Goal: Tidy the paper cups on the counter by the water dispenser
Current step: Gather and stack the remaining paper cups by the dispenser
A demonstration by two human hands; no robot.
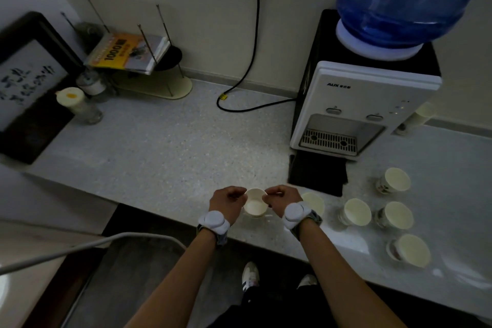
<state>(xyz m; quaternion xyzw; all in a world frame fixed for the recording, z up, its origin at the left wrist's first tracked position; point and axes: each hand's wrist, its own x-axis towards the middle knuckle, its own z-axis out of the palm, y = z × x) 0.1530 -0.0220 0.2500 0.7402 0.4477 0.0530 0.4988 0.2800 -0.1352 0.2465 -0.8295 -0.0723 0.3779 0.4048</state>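
Far left on my feed, a framed calligraphy panel [24, 82] sits at the end of the bench [173, 141]. A cream-lidded jar [77, 104] stands just beside it, and a wire rack [159, 82] against the wall holds a yellow-covered book [119, 50]. A black power cord [251, 61] drops from a wall socket and loops across the bench toward the dispenser.

At centre, near the bench's front edge, my left grip [226, 202] and right grip [279, 201] meet on one upright paper cup, the held cup [255, 206]. Each grip pinches the rim narrowly from its own side, its other fingers curled in. I cannot tell whether the base rests on the bench or hangs just above it. White wrist bands [214, 221] sit on both forearms.

To the right stands the white-fronted water dispenser [364, 93], with a blue bottle [410, 0] seated on top. Five more paper cups stand upright and apart, mouths open, on the bench before it:
- The hidden cup [315, 201] is partly behind my right wrist.
- The middle cup [356, 212] stands right of that.
- The far cup [396, 214] is further right again.
- The back cup [395, 180] stands nearest the dispenser.
- The front cup [411, 250] stands nearest the bench's edge.
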